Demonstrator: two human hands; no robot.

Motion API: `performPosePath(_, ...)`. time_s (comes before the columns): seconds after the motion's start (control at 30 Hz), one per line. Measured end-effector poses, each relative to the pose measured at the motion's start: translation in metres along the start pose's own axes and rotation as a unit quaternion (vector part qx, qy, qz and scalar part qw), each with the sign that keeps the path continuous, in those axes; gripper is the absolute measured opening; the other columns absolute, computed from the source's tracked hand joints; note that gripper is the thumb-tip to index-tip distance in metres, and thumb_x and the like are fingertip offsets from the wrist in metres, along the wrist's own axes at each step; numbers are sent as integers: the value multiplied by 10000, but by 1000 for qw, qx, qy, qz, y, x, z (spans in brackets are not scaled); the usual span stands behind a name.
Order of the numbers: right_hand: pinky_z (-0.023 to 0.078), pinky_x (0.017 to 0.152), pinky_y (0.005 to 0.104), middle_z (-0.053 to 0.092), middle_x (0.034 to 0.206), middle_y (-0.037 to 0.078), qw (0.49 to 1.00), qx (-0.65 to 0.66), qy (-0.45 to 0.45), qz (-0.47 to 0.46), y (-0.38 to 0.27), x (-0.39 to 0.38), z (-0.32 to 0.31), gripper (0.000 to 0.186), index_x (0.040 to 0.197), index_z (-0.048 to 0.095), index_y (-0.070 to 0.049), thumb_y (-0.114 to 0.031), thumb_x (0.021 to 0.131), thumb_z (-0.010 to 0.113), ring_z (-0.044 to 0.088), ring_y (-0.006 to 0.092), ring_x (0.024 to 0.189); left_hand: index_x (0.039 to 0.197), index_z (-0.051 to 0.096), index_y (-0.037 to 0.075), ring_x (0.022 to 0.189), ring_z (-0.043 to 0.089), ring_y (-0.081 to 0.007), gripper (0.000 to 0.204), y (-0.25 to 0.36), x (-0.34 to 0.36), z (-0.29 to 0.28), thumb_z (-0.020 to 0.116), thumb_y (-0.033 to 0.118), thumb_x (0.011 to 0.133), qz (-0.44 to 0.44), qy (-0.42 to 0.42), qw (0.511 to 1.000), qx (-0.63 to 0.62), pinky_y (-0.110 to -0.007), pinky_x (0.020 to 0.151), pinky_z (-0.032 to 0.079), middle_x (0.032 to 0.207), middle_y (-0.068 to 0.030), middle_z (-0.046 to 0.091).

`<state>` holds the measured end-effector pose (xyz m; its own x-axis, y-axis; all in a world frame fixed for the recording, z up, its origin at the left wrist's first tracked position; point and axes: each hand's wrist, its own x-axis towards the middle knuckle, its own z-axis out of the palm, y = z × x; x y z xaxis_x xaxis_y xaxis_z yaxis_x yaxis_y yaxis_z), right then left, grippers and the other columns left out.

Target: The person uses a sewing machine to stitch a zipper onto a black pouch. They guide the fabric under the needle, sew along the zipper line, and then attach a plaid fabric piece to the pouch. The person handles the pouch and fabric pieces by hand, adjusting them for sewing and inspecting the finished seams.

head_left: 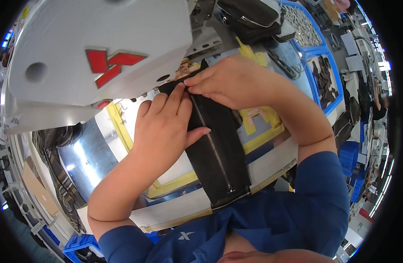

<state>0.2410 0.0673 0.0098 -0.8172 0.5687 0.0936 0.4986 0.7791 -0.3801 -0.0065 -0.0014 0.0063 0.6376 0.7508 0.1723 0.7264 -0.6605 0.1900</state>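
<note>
Beside the white machine with red emblem, my left hand spreads on black zippered fabric; my right hand perhaps pinches it.

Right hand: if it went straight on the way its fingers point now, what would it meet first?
The right hand points leftward, so it would likely meet the left hand first, at its index fingertip over the black zippered piece. They look almost together; depth between them is unclear.
</note>
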Motion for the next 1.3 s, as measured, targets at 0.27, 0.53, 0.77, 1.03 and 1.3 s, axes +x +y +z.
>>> performPosePath(0.27, 624, 842, 436, 777, 1289, 26, 999, -16, 31, 31, -21, 19, 7, 279, 1092, 808, -82, -110, 888, 620, 758, 301, 1037, 1186, 695, 0, 1019, 684, -301, 763, -5, -2, -5, 828, 624, 768, -46, -16, 998, 38, -419, 893, 514, 1444, -161, 666)
performPosePath(0.53, 622, 781, 420, 787, 1253, 54, 997, -47, 26, 54, -34, 27, 11, 275, 1112, 798, -58, -157, 900, 654, 770, 274, 983, 1167, 696, -7, 1030, 705, -305, 776, -7, -8, -10, 829, 636, 753, -67, -20, 997, 32, -426, 881, 526, 1433, -162, 669)
performPosePath(0.77, 623, 766, 401, 788, 1251, 45, 997, -57, 45, 23, -30, 25, 14, 288, 1140, 799, -64, -168, 899, 679, 774, 250, 981, 1160, 702, -18, 1048, 716, -307, 808, -4, -3, -13, 840, 650, 726, -72, -37, 996, 31, -418, 877, 531, 1377, -192, 695)
performPosePath(1.03, 628, 778, 391, 780, 1274, 25, 997, -59, 51, 25, -29, 25, 22, 317, 1182, 788, -75, -172, 903, 672, 770, 229, 1037, 1214, 696, -44, 1062, 719, -325, 872, -5, -2, -15, 851, 650, 711, -83, -63, 994, 13, -418, 896, 539, 1384, -210, 691)
performPosePath(1.3, 626, 754, 378, 780, 1247, 23, 995, -72, -20, 60, -29, 26, 15, 312, 1191, 766, -82, -213, 930, 656, 772, 216, 1013, 1253, 675, -61, 1143, 685, -381, 896, -3, -1, -15, 864, 626, 711, -75, -60, 995, 0, -471, 961, 524, 1462, -245, 638)
